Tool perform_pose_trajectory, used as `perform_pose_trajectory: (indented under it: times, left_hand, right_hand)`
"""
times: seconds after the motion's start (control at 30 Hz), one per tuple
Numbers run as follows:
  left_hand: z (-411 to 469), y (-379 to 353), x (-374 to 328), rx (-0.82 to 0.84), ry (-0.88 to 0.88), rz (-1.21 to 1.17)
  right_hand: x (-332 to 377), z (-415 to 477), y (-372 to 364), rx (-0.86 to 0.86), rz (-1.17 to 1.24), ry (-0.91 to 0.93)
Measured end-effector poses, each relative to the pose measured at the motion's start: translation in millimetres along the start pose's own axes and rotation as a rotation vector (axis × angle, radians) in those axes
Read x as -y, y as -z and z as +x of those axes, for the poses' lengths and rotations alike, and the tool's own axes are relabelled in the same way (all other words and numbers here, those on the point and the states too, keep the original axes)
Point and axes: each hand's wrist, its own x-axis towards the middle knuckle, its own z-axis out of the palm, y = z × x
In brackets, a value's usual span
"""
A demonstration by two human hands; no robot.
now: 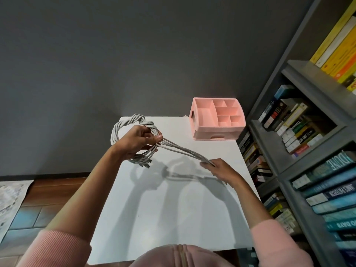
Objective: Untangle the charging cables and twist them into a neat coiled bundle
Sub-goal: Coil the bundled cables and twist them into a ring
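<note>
A bundle of grey-white charging cables (123, 126) is wound into a round coil and held up above the white table (173, 209). My left hand (137, 140) grips the coil at its right side, thumb pressed on the strands. From there the loose cable tails (185, 152) run straight down to the right. My right hand (219, 170) pinches their ends just above the table top. Several plug ends hang from the bottom of the coil.
A pink compartment organiser (217, 119) with a drawer stands at the table's far right corner. A grey bookshelf (300, 143) full of books runs along the right side. A dark wall is behind; wooden floor and a patterned mat (11, 201) lie at left.
</note>
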Motion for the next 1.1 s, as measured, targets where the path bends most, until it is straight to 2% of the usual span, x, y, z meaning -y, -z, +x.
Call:
perform_pose_trajectory:
  times: [0.13, 0.23, 0.33, 0.4, 0.6, 0.77, 0.87, 0.97, 1.1]
  left_hand:
    - [-5, -7, 0, 0.059, 0.042, -0.108]
    - [-10, -6, 6, 0.191, 0.056, -0.173]
    - [-12, -1, 14, 0.386, 0.050, -0.202]
    - [-11, -3, 15, 0.417, 0.052, -0.153]
    - [-10, -13, 11, 0.272, 0.029, -0.167]
    - [-13, -16, 10, 0.076, 0.009, -0.133]
    - [-13, -17, 10, -0.018, 0.014, -0.175]
    - [-13, -17, 8, -0.059, -0.001, -0.151]
    - [-11, -19, 9, -0.072, -0.061, 0.055]
  right_hand:
    - [-3, 3, -4, -0.162, 0.086, 0.003]
    - [-5, 6, 4, -0.272, 0.096, 0.037]
    - [-5, 7, 15, -0.298, 0.115, 0.052]
    - [-3, 6, 18, -0.270, 0.122, 0.046]
    - [0, 2, 14, -0.201, 0.189, 0.025]
    - [-1, -7, 22, 0.004, 0.335, 0.061]
    - [4, -13, 21, 0.053, 0.353, 0.100]
    - [6, -10, 13, 0.064, 0.180, 0.064]
    - [6, 2, -1, -0.068, -0.450, 0.002]
